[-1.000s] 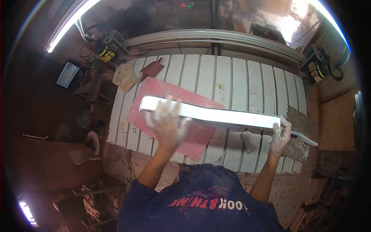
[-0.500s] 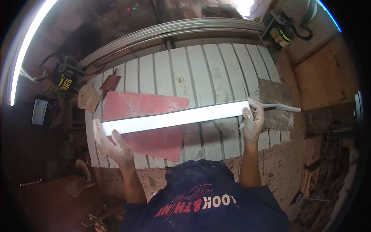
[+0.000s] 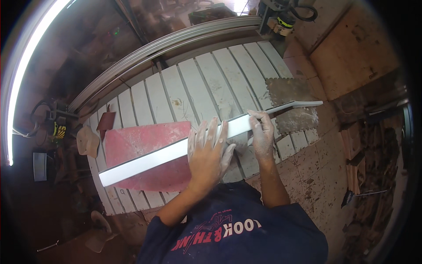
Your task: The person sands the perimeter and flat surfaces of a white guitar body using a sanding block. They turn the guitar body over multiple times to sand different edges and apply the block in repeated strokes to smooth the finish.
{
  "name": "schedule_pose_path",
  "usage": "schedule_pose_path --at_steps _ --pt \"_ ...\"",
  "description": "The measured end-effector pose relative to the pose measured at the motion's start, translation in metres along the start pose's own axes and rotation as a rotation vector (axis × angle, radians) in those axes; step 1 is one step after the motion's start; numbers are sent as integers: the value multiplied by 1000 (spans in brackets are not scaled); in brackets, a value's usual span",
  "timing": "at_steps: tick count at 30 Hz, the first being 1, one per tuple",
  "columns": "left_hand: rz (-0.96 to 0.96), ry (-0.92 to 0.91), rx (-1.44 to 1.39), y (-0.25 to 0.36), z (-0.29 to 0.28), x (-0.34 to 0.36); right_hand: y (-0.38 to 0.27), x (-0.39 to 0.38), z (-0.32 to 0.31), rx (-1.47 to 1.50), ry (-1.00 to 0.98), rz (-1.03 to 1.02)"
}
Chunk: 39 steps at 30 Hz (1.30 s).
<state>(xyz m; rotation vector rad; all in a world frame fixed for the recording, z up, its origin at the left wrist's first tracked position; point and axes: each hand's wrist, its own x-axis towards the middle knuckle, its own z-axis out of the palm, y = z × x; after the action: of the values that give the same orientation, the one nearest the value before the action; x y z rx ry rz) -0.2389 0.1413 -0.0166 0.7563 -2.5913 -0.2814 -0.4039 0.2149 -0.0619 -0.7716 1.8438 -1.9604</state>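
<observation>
A long white strip (image 3: 147, 163) with a dark upper edge slants across the slatted table (image 3: 206, 81), its left end lower in view. Dust-covered, my left hand (image 3: 206, 156) lies across the strip right of its middle, the fingers straight and slightly spread. My right hand (image 3: 263, 138) pinches the strip farther right, thumb below and fingers over the upper edge. Beyond that hand, a narrow pale bent end piece (image 3: 303, 104) reaches right; whether it is joined to the strip is hidden. Under the strip's left half lies a red sheet (image 3: 145, 134).
A brown mat with notched edges (image 3: 288, 90) lies at the table's right. A tan cap (image 3: 88, 141) and a dark red piece (image 3: 106, 121) rest at the left edge. A metal rail (image 3: 167, 46) spans the far side, with a machine head (image 3: 281, 24) at its right end.
My left hand has left the strip's left end and moved right, onto its face beside my right hand. The strip now slants more steeply, and the whole view has turned.
</observation>
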Motion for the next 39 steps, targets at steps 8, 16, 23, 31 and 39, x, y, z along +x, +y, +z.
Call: schedule_pose_path --at_steps 8,16,23,31,39 --pt "2 1 19 -2 2 16 -2 20 3 47 -38 239" --pt "1 5 51 -8 9 19 -2 18 2 348 -118 503" --pt "14 25 92 -6 2 29 85 -11 15 735 -216 900" --pt "-85 -226 67 -36 -12 50 82 -41 -12 332 -230 963" --pt "-102 -384 20 -66 -29 62 93 -47 -35 512 -253 1014"
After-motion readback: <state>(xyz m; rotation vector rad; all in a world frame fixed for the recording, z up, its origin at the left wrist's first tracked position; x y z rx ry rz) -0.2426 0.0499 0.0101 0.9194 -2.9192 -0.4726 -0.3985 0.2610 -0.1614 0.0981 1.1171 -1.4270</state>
